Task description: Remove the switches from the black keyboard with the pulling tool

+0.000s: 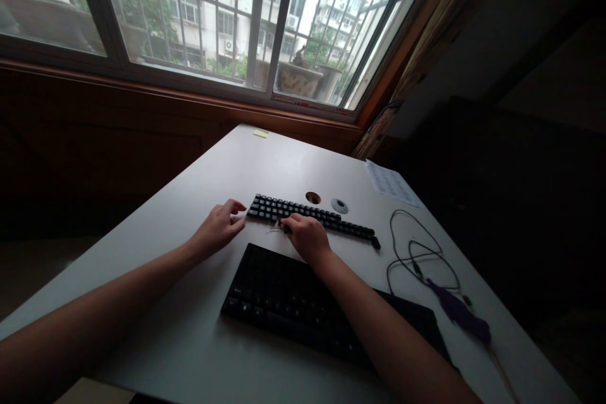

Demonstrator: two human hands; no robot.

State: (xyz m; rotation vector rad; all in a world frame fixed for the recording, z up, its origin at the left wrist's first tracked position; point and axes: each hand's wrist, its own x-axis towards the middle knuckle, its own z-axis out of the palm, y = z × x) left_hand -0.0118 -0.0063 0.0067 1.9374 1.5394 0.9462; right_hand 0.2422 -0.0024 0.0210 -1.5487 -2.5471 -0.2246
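Right forearm (382, 328) stretches over the black keyboard (269, 303) at six o'clock; right hand (308, 238) is down at the dark keys (284, 207) mid-tabletop (189, 202), fingers narrow, grip impossible to tell. Left hand (218, 227), spread wide, sits beside their nine o'clock end. Rows lined up, likely for order: tops up, long axis half past nine to half past three.
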